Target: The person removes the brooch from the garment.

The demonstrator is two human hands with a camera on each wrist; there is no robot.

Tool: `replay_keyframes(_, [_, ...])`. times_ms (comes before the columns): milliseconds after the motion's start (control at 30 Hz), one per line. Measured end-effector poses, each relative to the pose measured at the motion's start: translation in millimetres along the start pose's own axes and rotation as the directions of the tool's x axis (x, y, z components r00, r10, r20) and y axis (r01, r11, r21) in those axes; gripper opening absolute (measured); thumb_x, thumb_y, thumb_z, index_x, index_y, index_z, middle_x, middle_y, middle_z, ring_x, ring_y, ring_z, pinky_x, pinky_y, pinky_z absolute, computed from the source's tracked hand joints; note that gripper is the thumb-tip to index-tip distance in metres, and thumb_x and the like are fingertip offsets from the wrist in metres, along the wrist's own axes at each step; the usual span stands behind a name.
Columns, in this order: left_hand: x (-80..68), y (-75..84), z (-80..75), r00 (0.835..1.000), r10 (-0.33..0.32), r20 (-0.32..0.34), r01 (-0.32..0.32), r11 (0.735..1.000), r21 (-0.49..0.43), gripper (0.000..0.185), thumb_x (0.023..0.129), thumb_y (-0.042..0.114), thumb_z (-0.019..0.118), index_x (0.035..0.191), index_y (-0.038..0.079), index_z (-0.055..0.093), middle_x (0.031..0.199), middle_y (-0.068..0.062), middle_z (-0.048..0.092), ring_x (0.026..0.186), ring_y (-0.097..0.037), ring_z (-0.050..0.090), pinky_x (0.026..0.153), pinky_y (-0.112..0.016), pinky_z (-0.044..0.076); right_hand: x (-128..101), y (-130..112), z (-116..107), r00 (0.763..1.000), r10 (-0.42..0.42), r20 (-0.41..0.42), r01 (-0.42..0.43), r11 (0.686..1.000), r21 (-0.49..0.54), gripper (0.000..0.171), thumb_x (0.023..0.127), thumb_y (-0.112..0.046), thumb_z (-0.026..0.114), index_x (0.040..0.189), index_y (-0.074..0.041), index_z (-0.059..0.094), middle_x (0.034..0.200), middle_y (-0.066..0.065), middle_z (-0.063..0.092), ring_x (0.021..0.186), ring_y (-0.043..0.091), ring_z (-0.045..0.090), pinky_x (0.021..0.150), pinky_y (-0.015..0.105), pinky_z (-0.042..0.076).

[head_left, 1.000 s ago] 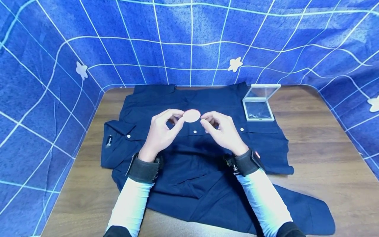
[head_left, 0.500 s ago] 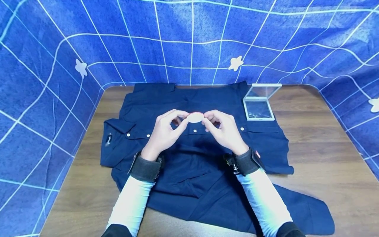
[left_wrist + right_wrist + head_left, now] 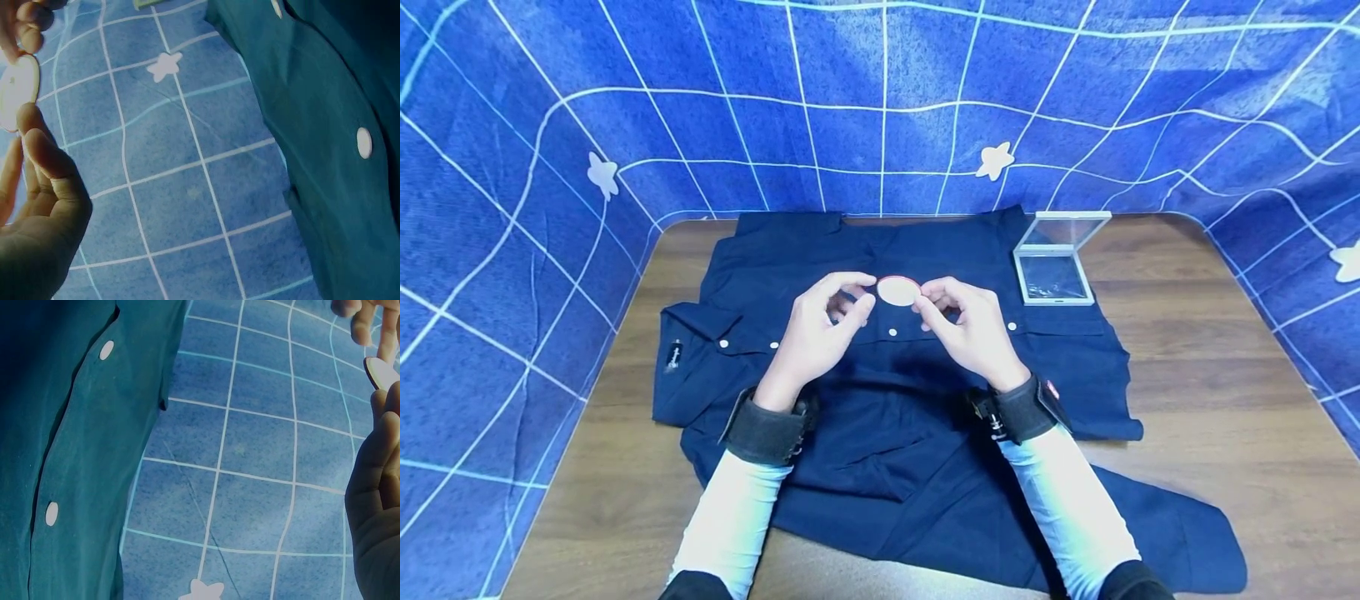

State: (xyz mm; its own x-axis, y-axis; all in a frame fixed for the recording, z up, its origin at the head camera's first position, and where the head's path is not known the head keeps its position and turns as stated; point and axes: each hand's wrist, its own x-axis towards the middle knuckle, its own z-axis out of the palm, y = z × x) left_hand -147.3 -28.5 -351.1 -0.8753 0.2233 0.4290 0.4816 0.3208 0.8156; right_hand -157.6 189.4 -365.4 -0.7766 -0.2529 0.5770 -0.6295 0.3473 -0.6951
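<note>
A small round white disc with a red rim (image 3: 898, 291) is held up over the dark blue shirt (image 3: 880, 400). My right hand (image 3: 964, 327) pinches its right edge between thumb and fingers. Just off the opposite edge is my left hand (image 3: 822, 327), thumb and index fingertip apart with a slight gap to the disc. In the left wrist view the disc (image 3: 20, 94) shows at the left border, beside my left fingertips. The right wrist view catches part of the disc (image 3: 382, 372) above my right fingers.
The shirt lies flat with its collar to the left and a row of white buttons (image 3: 892, 332). On its far right part stands a square, clear-lidded case (image 3: 1056, 302), lid raised. Blue gridded cloth (image 3: 880, 108) surrounds the wooden table (image 3: 1225, 350).
A second ago my left hand held the disc alone; then both hands gripped it. Now my right hand holds it and my left fingers have let go. The disc has shifted slightly right.
</note>
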Motion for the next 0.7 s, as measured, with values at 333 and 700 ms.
replay_keyframes(333, [3.5,1.9,1.6,0.95,-0.292,0.109,0.31,0.918,-0.247,0.028,0.102,0.021,0.053,0.123,0.005,0.062,0.088,-0.012,0.068,0.062,-0.011,0.065,0.061,-0.023,0.055,-0.6,3.1,1.8,0.994,-0.103,0.023,0.105,0.988,-0.115,0.009,0.089,-0.005,0.07,0.096,0.0,0.069,0.074,0.008,0.07,0.062,0.014,0.065,0.055,0.033,0.055])
replay_keyframes(700, [5.9,-2.4,5.0,0.918,-0.381,0.114,0.396,0.859,-0.325,0.026,0.101,0.019,0.056,0.112,-0.003,0.064,0.087,-0.014,0.069,0.065,-0.011,0.065,0.065,-0.022,0.056,-1.3,4.0,2.9,0.992,-0.116,0.051,0.121,0.984,-0.132,0.009,0.089,-0.007,0.07,0.098,-0.004,0.071,0.076,0.004,0.066,0.065,0.012,0.058,0.055,0.026,0.048])
